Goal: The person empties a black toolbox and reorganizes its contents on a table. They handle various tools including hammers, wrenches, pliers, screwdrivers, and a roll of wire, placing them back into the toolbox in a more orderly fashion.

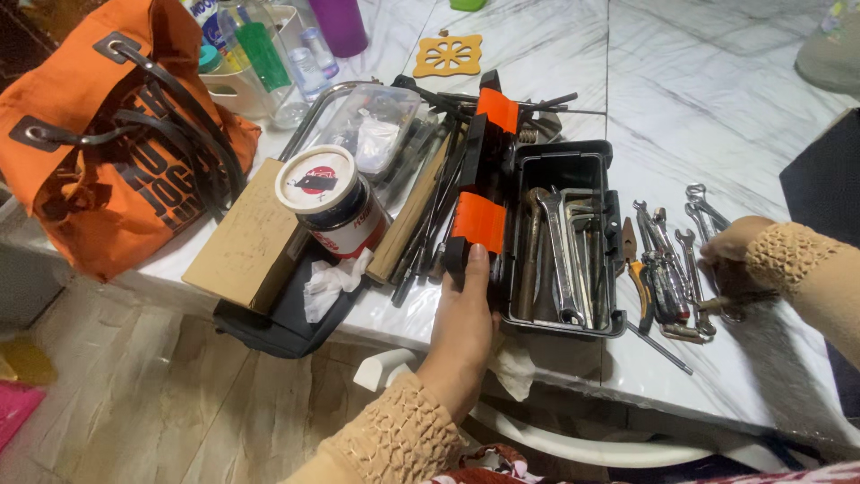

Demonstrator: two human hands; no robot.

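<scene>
Toolbox (563, 170), black with orange latches, open near front edge of white marble worktop (735, 108), wrenches inside. Left hand (461, 327) flat against its near-left corner, fingers extended, gripping nothing. Right hand (736, 242) curled over loose spanners (694, 260) right of box (grip hidden, cannot tell if closed). Pliers (634, 264) just beside box wall. Round tin (333, 202) on cardboard box (246, 237) to left, orange bag (98, 134) beyond.
</scene>
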